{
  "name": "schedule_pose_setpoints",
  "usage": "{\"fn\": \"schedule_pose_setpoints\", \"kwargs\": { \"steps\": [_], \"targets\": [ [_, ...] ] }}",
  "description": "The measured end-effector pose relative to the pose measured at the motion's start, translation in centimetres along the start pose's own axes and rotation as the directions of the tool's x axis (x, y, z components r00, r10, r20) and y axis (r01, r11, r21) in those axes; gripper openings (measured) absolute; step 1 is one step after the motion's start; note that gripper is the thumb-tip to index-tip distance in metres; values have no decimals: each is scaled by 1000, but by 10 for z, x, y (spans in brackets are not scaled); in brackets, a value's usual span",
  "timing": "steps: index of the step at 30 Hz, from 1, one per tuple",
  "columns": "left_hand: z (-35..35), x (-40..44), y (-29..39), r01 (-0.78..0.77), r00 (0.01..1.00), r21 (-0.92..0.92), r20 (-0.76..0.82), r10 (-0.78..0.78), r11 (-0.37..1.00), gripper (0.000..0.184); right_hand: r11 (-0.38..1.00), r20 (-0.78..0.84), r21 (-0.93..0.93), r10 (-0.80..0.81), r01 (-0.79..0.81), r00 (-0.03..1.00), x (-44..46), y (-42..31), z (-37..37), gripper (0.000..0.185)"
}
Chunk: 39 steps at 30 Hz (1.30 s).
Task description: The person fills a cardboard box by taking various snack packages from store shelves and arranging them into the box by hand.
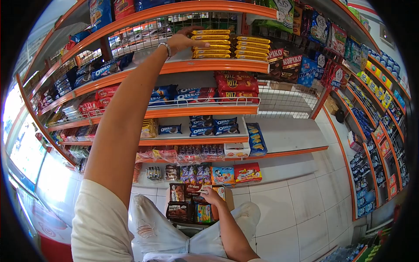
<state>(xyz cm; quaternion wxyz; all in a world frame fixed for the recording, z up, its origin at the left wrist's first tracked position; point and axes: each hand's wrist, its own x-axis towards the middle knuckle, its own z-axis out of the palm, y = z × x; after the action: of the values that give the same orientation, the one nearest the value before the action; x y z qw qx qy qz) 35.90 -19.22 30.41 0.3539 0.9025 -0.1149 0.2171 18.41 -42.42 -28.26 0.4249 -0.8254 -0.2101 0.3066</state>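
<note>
My left hand reaches up to a shelf, at the left end of a stack of yellow snack packs. Its thumb lies across the front of the packs and its fingers curl behind them, partly hidden. A second stack of yellow packs stands just to the right. Low between my knees, my right hand is over an open cardboard box, fingers apart beside a brown Arden pack. Dark Wafello packs and a green and yellow pack lie in the box.
Lower shelves hold red Ritz packs and blue Oreo packs. Hanging Kopiko bags are right of the yellow stacks. Another stocked rack lines the right side. Orange shelf edges jut out. Tiled floor lies around me.
</note>
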Motion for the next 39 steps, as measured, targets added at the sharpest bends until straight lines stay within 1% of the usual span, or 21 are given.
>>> {"fn": "schedule_pose_setpoints", "kwargs": {
  "steps": [1,3,6,9,11,13,16,18,19,21,22,23,25,27,28,31,33,34,36,37,39],
  "targets": [
    [2,1,-5,-1,1000,0,2,1,1000,103,1000,-17,-16,-5,5,1000,3,4,3,58],
    [6,1,-15,-87,996,-142,-2,88,986,104,1000,-21,-20,-8,8,1000,9,11,6,58],
    [7,4,-21,-103,994,-142,12,106,984,108,1000,-12,-29,-10,10,1000,6,9,4,59],
    [5,11,-24,-41,999,-60,17,42,997,113,999,-4,-48,-9,9,1000,1,0,0,58],
    [4,12,-25,-27,999,-61,19,28,998,116,998,-8,-63,-4,4,1000,-3,-3,-2,58],
    [5,13,-26,-15,1000,-62,22,16,998,118,997,27,77,15,-17,1000,-5,-5,-3,55],
    [3,12,-28,7,1000,-92,-28,-10,996,120,999,22,35,29,-30,999,-5,-6,-4,55],
    [2,13,-28,-18,997,2,-81,18,1000,116,998,34,52,41,-43,999,-5,-6,-4,56],
    [1,12,-27,-18,996,2,-82,18,1000,116,996,48,68,53,-56,997,-5,-6,-4,56],
    [1,8,-26,-73,996,-110,-58,67,991,105,996,49,65,59,-62,997,-5,-5,-4,56],
    [0,4,-23,-72,996,-110,-58,66,991,105,996,49,63,65,-68,997,-3,-4,-3,56],
    [-2,0,-19,-90,994,-125,-81,80,988,99,996,48,63,65,-68,997,-2,-2,-3,56],
    [-5,-7,-14,-107,990,-139,-104,93,984,93,999,14,-14,31,-31,999,-1,0,-2,58],
    [-10,-13,-11,-104,983,31,-151,108,994,89,999,15,22,26,-26,1000,-2,2,0,58],
    [-12,-14,-14,-103,983,32,-153,106,994,89,998,13,56,19,-20,1000,-3,1,0,58],
    [-18,-20,-16,-117,981,18,-154,119,993,89,998,20,28,47,-48,999,-5,-3,-2,59],
    [-21,-35,-4,-98,969,-52,-231,83,994,79,998,10,-5,58,-58,998,-6,-2,-1,58],
    [-23,-37,-9,-96,969,-54,-233,81,994,79,997,0,-38,68,-68,998,-6,-1,-1,58],
    [-29,-44,-19,-243,927,-163,-329,179,956,75,998,15,-24,56,-56,998,-6,1,-2,57],
    [-33,-52,-19,-240,927,-163,-331,176,957,75,999,29,-7,42,-42,999,-9,-2,-5,56],
    [-39,-76,-21,-323,902,-266,-378,210,908,70,986,27,166,2,-6,1000,-12,-9,-11,54]
  ]
}}
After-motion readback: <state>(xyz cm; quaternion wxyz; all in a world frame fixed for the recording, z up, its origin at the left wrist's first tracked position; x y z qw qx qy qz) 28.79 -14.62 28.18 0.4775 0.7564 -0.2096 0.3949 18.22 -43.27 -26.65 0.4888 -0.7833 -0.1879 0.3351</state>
